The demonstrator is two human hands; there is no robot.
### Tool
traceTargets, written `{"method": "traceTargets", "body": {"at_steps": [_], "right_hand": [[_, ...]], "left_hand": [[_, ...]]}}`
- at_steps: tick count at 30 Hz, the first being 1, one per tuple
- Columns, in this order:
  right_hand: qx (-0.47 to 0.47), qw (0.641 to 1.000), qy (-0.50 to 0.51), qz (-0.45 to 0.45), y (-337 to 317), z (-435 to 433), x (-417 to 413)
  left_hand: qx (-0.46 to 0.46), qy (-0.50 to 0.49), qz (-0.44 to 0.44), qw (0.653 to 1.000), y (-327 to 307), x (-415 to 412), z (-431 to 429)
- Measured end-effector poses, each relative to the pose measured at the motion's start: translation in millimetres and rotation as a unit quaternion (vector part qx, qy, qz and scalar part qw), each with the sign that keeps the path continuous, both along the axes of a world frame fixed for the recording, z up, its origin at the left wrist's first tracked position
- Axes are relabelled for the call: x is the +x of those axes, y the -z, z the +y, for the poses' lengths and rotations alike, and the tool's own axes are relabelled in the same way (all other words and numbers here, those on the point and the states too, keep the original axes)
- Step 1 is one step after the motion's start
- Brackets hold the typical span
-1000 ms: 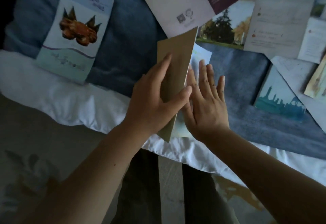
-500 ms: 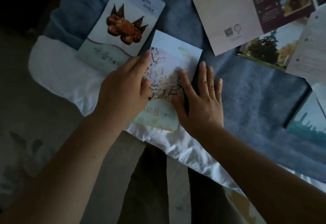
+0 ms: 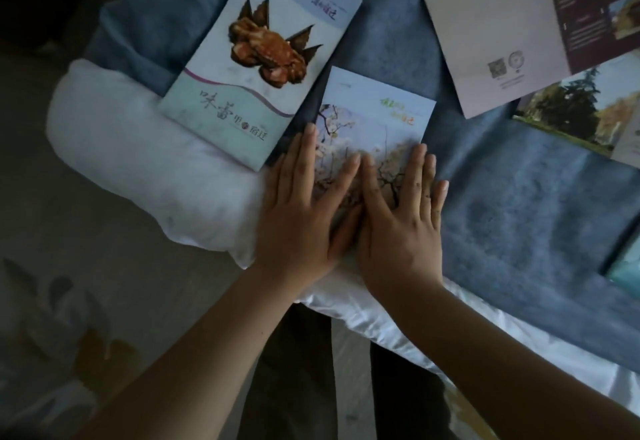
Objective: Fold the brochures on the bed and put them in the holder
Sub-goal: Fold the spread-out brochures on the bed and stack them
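Observation:
A folded brochure with a blossom-tree cover (image 3: pixel 374 117) lies flat on the blue blanket (image 3: pixel 519 204) near the bed's edge. My left hand (image 3: pixel 301 207) and my right hand (image 3: pixel 401 218) press on its lower half side by side, fingers straight and spread, thumbs nearly touching. Just left of it lies another folded brochure with a crab picture (image 3: pixel 263 62). No holder is in view.
Unfolded brochures lie at the upper right: a pale one with a purple panel (image 3: pixel 502 31) and one with a tree photo (image 3: pixel 581 107). A teal brochure corner (image 3: pixel 627 266) shows at the right edge. The white sheet (image 3: pixel 138 162) rims the bed; floor lies below.
The brown flap my left hand held up a second ago has been folded down. Both hands now lie flat on the closed blossom brochure, closer together than before.

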State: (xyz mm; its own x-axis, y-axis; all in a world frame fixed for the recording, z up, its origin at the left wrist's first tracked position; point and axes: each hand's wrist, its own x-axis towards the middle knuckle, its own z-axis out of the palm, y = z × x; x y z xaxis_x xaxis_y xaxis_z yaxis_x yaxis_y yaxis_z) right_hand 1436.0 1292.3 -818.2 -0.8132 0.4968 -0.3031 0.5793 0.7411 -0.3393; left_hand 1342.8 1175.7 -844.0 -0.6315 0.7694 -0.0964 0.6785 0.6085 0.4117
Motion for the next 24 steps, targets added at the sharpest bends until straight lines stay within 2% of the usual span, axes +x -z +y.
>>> {"method": "traceTargets", "body": {"at_steps": [3, 7, 13, 17, 24], "right_hand": [[-0.059, 0.997, 0.039, 0.033, 0, -10, -14], [-0.128, 0.987, 0.07, 0.073, -5, -15, -34], [-0.152, 0.981, 0.038, 0.111, -23, -21, -78], [-0.129, 0.986, -0.01, 0.109, -22, -24, -111], [-0.075, 0.994, -0.033, 0.078, -3, -20, -138]], "left_hand": [[0.135, -0.021, -0.047, 0.99, 1, -10, -4], [0.205, -0.032, -0.07, 0.976, -19, -33, -8], [0.167, -0.016, -0.055, 0.984, -52, -96, -8], [0.116, 0.002, -0.038, 0.993, -54, -139, -10], [0.072, -0.023, -0.017, 0.997, -50, -184, -18]]}}
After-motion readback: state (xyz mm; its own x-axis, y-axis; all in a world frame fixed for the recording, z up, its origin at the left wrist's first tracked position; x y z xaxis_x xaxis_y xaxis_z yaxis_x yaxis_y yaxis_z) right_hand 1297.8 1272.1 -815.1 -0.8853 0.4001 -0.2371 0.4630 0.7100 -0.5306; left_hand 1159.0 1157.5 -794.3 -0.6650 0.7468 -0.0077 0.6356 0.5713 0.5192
